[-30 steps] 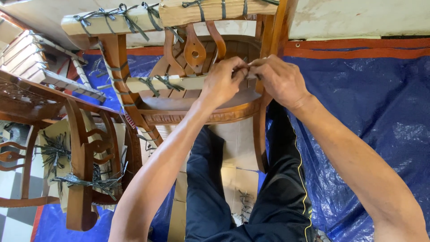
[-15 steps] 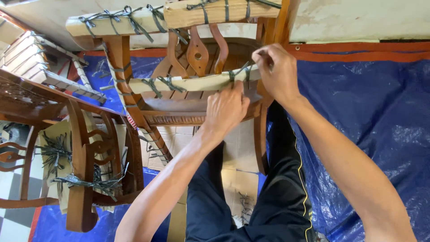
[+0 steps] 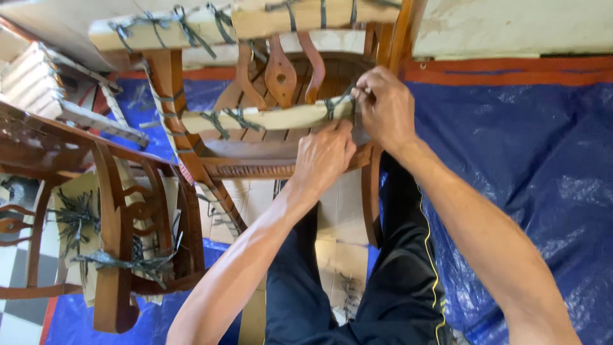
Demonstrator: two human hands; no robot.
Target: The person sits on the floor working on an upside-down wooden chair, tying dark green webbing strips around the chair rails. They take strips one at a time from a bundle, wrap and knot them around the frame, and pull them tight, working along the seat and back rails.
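1. A pale, curved strip of cardboard padding [image 3: 274, 119] lies along the front rail of a reddish-brown carved wooden chair [image 3: 281, 150], bound to it by thin dark plastic straps [image 3: 223, 119] that cross it in loose X shapes.
2. The right hand [image 3: 385, 107] sits at the strip's right end, fingers curled and pinching a dark strap against the cardboard just beside the chair's upright leg.
3. The left hand [image 3: 324, 155] rests below the strip, fingers bent with their tips pressed up against the cardboard's lower edge and the polished seat rail; whether it grips a strap cannot be told.
4. The chair's back shows smooth, curved splats [image 3: 281, 70] with a small round hole, glossy and warm-toned.
5. Above it, a thicker beige padded bar [image 3: 191, 29] is tied with the same dark straps.
6. The person's black trousers with a thin yellow side stripe [image 3: 389, 281] show below the chair.
7. A crinkled blue plastic tarpaulin [image 3: 511, 166] covers the floor to the right.
8. To the left stands another brown wooden chair frame [image 3: 115, 255] wrapped with cardboard and tangled dark strapping.
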